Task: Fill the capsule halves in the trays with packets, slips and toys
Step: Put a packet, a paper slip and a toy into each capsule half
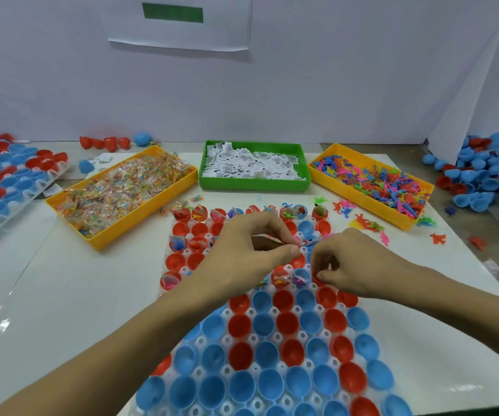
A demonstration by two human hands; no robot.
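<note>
— Capsule halves (288,325), red and blue, sit open side up in a clear tray (275,337) on the white table (71,298); the far rows already hold bits.

— And the hands?

— Both over the middle of the tray. The left hand (251,250) pinches thumb to fingertips on something small I can't make out. The right hand (353,265) has its fingers curled, tips together; whether it holds anything I cannot tell.

— Behind them?

— A yellow bin of packets (122,193), a green bin of slips (254,166), a yellow bin of toys (374,184). Loose toys (365,223) lie beside it. More halves are heaped at right (488,172), and another filled tray (5,181) lies at left, against a pale wall (332,85).
</note>
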